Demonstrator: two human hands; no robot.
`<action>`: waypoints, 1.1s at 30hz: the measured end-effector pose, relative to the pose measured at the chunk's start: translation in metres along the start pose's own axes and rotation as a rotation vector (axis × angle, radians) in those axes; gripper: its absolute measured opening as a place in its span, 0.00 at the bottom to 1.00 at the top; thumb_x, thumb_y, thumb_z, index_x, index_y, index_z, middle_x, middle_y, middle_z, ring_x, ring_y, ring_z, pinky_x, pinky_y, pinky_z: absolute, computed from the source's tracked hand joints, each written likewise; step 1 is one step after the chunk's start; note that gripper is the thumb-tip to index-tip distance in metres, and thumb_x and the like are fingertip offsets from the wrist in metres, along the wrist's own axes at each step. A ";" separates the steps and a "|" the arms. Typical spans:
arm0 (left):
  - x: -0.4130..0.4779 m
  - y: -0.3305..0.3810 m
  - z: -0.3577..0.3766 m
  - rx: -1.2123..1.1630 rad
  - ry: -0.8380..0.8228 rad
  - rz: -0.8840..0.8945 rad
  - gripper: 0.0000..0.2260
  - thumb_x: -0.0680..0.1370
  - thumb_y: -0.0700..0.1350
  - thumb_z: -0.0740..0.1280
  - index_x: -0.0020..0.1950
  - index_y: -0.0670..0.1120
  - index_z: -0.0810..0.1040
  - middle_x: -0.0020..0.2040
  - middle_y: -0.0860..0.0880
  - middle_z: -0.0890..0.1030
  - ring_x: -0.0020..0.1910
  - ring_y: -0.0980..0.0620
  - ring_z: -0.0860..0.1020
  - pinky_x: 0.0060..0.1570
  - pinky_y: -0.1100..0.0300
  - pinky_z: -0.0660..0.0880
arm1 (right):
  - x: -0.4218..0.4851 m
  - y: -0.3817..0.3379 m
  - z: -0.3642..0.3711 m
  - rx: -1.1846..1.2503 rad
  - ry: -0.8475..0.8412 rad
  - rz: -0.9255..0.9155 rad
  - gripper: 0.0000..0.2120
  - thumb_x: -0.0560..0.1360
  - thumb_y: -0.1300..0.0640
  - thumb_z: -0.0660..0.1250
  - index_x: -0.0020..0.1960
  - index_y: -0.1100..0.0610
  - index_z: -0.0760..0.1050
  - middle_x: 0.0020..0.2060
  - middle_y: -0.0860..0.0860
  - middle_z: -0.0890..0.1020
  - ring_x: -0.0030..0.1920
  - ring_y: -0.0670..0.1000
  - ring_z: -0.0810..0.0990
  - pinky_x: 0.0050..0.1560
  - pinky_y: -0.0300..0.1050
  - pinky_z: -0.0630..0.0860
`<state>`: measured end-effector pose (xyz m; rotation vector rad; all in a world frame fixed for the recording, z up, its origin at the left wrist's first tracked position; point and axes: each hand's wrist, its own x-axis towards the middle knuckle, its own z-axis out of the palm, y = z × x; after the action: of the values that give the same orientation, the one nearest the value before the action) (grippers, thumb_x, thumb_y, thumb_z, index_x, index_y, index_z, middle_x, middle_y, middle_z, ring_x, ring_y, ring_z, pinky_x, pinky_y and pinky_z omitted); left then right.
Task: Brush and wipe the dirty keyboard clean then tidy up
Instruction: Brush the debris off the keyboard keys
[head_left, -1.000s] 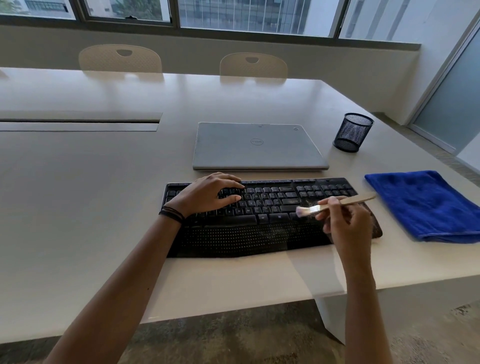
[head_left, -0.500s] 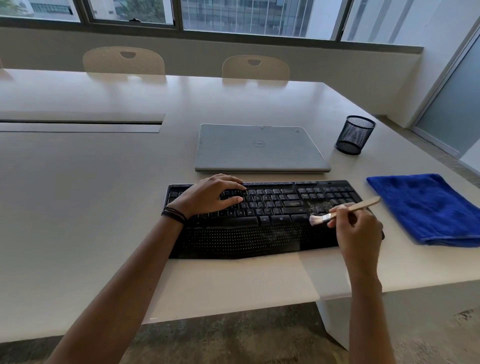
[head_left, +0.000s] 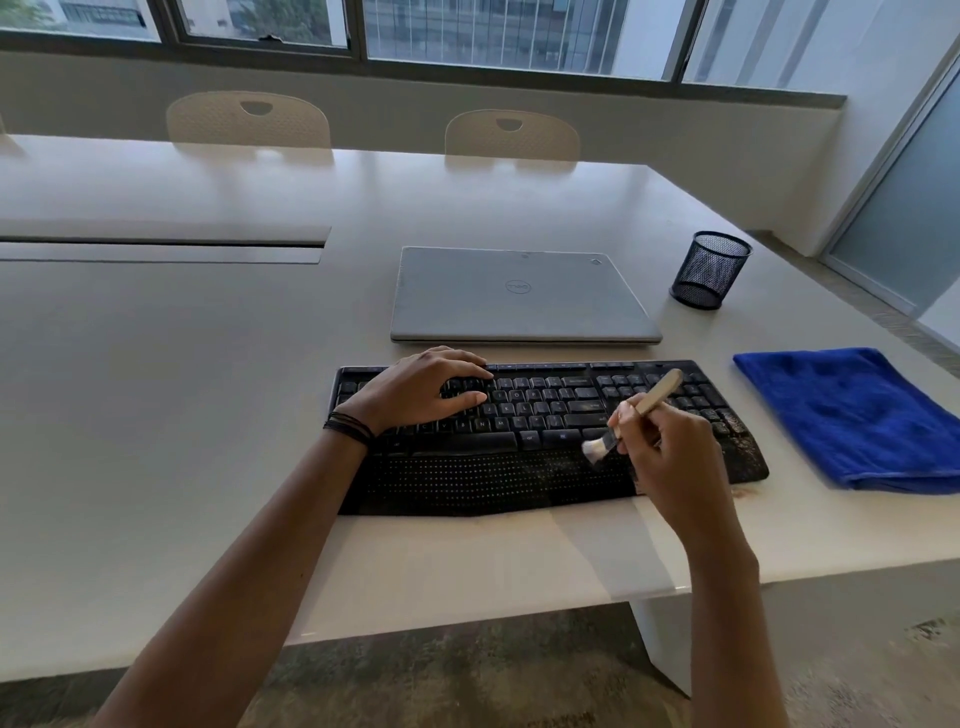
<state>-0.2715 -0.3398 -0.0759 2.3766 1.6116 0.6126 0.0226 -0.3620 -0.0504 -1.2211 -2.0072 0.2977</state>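
At white table (head_left: 156, 415), right grip (head_left: 670, 457) pinches brush (head_left: 657, 396).

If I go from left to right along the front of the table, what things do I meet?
First the left hand on the keyboard, then the brush gripped by the right hand, then the blue cloth.

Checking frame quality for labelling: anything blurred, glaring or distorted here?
Head view: soft window daylight, mild sheen on the white table; wide-angle lines lean near the edges; bristles of the wooden-handled brush in the right hand slightly smeared; black keyboard sharp.
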 end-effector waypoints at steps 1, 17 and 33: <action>0.000 0.000 0.000 0.001 0.003 0.003 0.23 0.75 0.62 0.58 0.62 0.51 0.77 0.64 0.53 0.76 0.63 0.56 0.73 0.62 0.52 0.71 | 0.000 -0.001 0.000 0.012 0.017 -0.011 0.21 0.76 0.45 0.54 0.42 0.59 0.79 0.31 0.50 0.80 0.30 0.47 0.78 0.32 0.46 0.77; -0.001 0.003 -0.003 -0.003 -0.002 -0.005 0.24 0.74 0.63 0.57 0.63 0.51 0.77 0.64 0.53 0.76 0.63 0.56 0.73 0.62 0.52 0.72 | 0.012 -0.009 0.011 0.022 -0.087 -0.067 0.10 0.77 0.53 0.62 0.51 0.56 0.80 0.36 0.48 0.83 0.32 0.44 0.80 0.32 0.45 0.79; -0.002 0.006 -0.004 0.002 -0.003 -0.006 0.24 0.74 0.63 0.57 0.63 0.52 0.77 0.64 0.54 0.76 0.63 0.56 0.73 0.63 0.53 0.71 | 0.022 -0.009 0.002 -0.035 -0.196 -0.023 0.12 0.78 0.52 0.61 0.46 0.57 0.80 0.30 0.48 0.81 0.28 0.43 0.77 0.31 0.41 0.75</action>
<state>-0.2692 -0.3440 -0.0704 2.3714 1.6185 0.6068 0.0097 -0.3480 -0.0364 -1.2296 -2.2010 0.3853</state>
